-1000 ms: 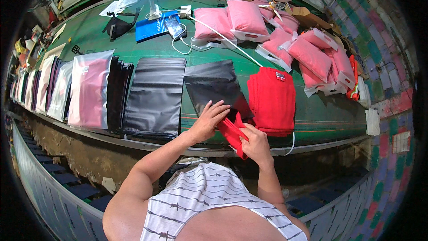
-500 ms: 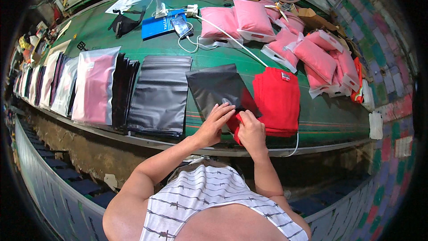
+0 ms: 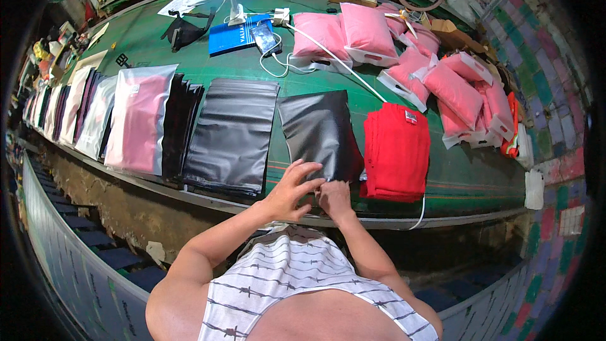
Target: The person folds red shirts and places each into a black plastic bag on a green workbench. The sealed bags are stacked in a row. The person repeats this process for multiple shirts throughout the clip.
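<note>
Both hands work the mouth of a dark grey bag [image 3: 320, 134]: left hand [image 3: 291, 188] spread open, right hand [image 3: 333, 194] pinching its edge; sealing it flat likely comes next.

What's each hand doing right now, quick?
Left hand: open, fingers spread, pressing on the black bag.
Right hand: closed, pinching the bag's near edge.

Dark grey flat plastic mailer bag [image 3: 320, 131]: smooth, semi-gloss sheen. Stack of folded red cloth garments [image 3: 396, 151]: matt knit. Puffy pink plastic parcels [image 3: 369, 28]: glossy (white handle strips too). Green table surface [image 3: 467, 173]: matt, scuffed.
</note>
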{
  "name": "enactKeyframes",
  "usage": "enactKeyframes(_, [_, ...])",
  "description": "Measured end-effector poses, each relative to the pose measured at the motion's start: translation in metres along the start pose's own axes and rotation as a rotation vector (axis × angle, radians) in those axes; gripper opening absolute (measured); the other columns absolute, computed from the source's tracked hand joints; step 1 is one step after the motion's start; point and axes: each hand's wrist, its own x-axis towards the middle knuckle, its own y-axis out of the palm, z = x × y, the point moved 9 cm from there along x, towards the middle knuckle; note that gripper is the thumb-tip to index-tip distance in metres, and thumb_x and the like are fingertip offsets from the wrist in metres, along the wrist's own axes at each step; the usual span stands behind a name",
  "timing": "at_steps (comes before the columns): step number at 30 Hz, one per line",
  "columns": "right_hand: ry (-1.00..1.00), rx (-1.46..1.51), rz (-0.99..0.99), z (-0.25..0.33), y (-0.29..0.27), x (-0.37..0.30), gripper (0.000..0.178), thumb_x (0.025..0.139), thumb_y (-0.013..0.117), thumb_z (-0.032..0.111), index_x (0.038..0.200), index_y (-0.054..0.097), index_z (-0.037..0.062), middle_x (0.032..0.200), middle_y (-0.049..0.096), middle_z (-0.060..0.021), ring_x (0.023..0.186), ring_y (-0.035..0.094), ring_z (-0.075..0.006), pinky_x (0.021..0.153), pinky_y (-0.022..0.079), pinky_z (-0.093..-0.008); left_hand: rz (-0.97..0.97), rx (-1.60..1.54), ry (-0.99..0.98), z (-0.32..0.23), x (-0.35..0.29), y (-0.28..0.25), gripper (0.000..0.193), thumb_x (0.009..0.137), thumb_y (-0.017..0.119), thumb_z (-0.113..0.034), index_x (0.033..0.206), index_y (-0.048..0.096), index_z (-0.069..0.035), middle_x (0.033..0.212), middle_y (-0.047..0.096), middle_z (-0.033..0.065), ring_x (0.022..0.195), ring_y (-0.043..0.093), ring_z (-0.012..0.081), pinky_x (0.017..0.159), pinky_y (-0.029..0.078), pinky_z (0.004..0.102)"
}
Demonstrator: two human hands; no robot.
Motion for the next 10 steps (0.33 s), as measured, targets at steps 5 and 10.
enactKeyframes(5, [0.089,-0.113,0.118,-0.025,0.056,-0.015,0.024,0.081,0.071,0.032,0.085,0.078,0.0098,0.082,0.072,-0.0192,0.081,0.070,-0.0366,0.081,0.052,-0.0497,-0.205,0.100,-0.561,0.086,-0.041,0.004,0.060,0.076,0.067,-0.004,0.135,0.055,-0.005,0.138,0.046,0.0249,0.124,0.052,0.0416,0.107,0.044,0.0446])
enactKeyframes(10, [-0.012,0.022,-0.271,-0.029,0.044,-0.021,0.042,0.075,0.078,0.033,0.110,0.076,0.0100,0.114,0.071,-0.0232,0.114,0.063,-0.0381,0.097,0.045,-0.0575,-0.164,-0.338,-1.057,0.155,-0.095,0.050,0.062,0.086,0.068,-0.010,0.144,0.047,-0.008,0.138,0.048,0.0231,0.116,0.058,0.0360,0.100,0.049,0.0433])
